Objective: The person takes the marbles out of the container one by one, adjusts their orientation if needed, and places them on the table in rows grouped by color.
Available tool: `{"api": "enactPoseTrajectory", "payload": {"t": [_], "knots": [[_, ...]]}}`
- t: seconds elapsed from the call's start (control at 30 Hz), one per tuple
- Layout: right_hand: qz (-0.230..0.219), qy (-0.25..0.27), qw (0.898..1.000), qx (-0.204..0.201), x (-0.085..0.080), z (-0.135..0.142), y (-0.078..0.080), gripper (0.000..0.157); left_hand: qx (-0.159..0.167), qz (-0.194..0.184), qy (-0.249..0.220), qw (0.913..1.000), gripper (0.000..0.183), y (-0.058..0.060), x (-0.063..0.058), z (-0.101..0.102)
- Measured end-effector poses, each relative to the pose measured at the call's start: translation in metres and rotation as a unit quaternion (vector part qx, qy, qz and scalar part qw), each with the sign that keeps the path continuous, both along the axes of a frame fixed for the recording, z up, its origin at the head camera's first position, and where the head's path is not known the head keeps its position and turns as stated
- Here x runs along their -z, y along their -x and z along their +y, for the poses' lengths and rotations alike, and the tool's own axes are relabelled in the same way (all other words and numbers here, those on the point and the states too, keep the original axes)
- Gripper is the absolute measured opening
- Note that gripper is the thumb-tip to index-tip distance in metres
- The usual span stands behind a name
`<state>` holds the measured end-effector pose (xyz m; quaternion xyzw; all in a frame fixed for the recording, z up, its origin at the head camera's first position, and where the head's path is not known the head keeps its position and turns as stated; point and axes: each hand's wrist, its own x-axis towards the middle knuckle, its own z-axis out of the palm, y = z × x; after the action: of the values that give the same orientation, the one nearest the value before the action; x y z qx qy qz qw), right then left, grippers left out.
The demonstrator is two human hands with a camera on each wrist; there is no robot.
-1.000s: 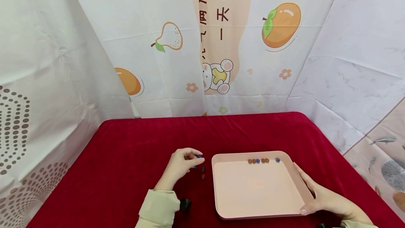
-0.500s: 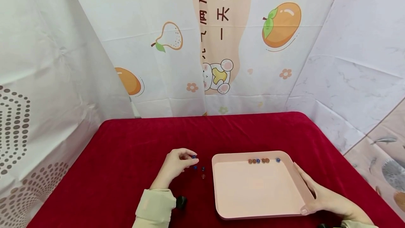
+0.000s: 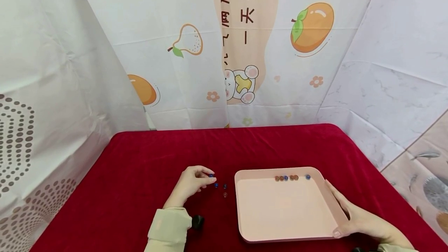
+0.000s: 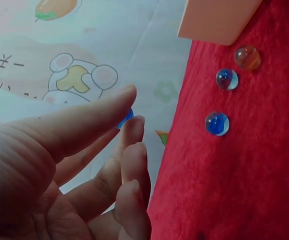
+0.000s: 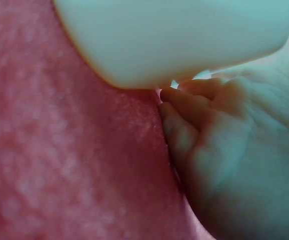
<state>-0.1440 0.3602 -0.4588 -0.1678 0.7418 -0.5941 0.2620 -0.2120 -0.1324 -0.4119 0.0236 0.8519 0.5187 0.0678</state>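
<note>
My left hand (image 3: 190,182) pinches a blue marble (image 3: 211,175) between thumb and fingertips, left of the pink tray (image 3: 273,236). In the left wrist view the held marble (image 4: 126,119) is mostly hidden by the fingers. Just beyond that hand, two blue marbles (image 4: 217,124) and one orange-brown marble (image 4: 247,57) lie on the red cloth. At the tray's right side, my right hand (image 3: 362,221) grips the wall, thumb at the near right corner and fingers along the outside. Inside the tray, several orange-brown and blue marbles (image 3: 286,178) line the far wall, with one blue marble (image 3: 308,177) apart near the far right corner.
A red velvet cloth (image 3: 140,174) covers the table. Behind it hangs a white curtain (image 3: 168,81) printed with fruit and a bear. Pale patterned sheets (image 3: 392,69) close off both sides.
My left hand has drifted left, away from the tray, with the blue marble still pinched. A blue marble on the cloth is less covered by it now. My right hand and the tray stay put.
</note>
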Motion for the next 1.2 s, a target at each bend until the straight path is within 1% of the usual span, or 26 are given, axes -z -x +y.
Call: {"api": "enactPoseTrajectory", "payload": {"t": [0.13,0.27,0.5,0.67,0.8,0.9,1.03,1.2], "knots": [[-0.003,-0.003,1.000,-0.003,0.000,0.000,0.001,0.111,0.000,-0.007,0.002,1.0000,0.026,0.000,0.003,-0.002],[-0.019,-0.004,1.000,-0.003,-0.001,0.000,0.001,0.112,-0.002,-0.013,0.002,0.9999,0.026,0.001,0.006,-0.003],[-0.004,-0.001,1.000,-0.005,0.000,0.000,0.001,0.111,-0.004,-0.023,0.009,0.9997,0.024,0.003,0.013,-0.005],[-0.016,0.007,1.000,-0.007,0.000,0.000,0.001,0.112,-0.010,-0.027,0.015,0.9995,0.022,0.004,0.017,-0.006],[-0.015,0.003,1.000,-0.005,0.000,0.000,0.001,0.112,-0.016,-0.030,0.018,0.9993,0.021,0.003,0.017,-0.006],[-0.008,0.003,1.000,-0.004,0.000,0.000,0.000,0.112,-0.019,-0.030,0.025,0.9991,0.020,0.004,0.018,-0.006],[-0.013,0.003,1.000,-0.003,-0.001,0.000,0.000,0.113,-0.018,-0.027,0.037,0.9988,0.018,0.005,0.021,-0.006],[-0.007,0.002,1.000,0.000,-0.001,0.000,0.000,0.112,-0.017,-0.020,0.053,0.9982,0.018,0.005,0.023,-0.006]]}}
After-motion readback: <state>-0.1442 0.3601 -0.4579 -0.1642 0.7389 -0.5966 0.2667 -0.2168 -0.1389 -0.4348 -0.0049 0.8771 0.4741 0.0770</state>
